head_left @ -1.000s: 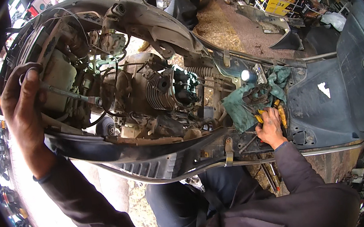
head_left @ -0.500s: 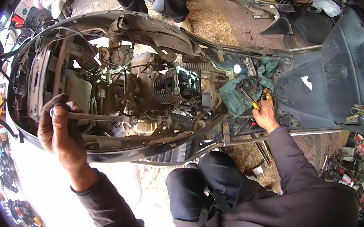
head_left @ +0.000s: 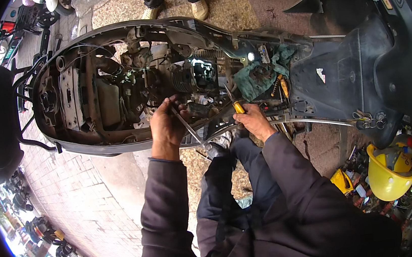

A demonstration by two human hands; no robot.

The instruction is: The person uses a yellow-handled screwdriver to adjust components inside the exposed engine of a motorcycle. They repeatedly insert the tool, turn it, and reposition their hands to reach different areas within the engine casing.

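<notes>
My left hand point(head_left: 165, 127) is closed around one end of a long metal wrench point(head_left: 189, 126), whose shaft slants down to the right past the near rim of the scooter body. My right hand point(head_left: 255, 121) grips a screwdriver point(head_left: 238, 107) by its yellow handle, with the blade pointing up toward the engine. Both hands are over the near side of a stripped scooter frame point(head_left: 117, 150). Inside it, the engine's finned cylinder point(head_left: 183, 79) lies exposed. Right of the engine, a dirty green cloth point(head_left: 251, 83) is spread out beside pliers-like tools with yellow-orange grips point(head_left: 283, 87).
The scooter's dark floorboard point(head_left: 333, 65) extends right, with a bunch of keys point(head_left: 367, 119) near its front. A yellow helmet-like container point(head_left: 391, 173) stands among loose parts at lower right. Another person's shoes point(head_left: 199, 8) are beyond the scooter. A small light point(head_left: 251, 56) shines beside the cloth.
My left hand has moved right with the wrench, from the scooter's rear to near the engine. My right hand has lifted the screwdriver off the cloth and brought it left. The view has shifted.
</notes>
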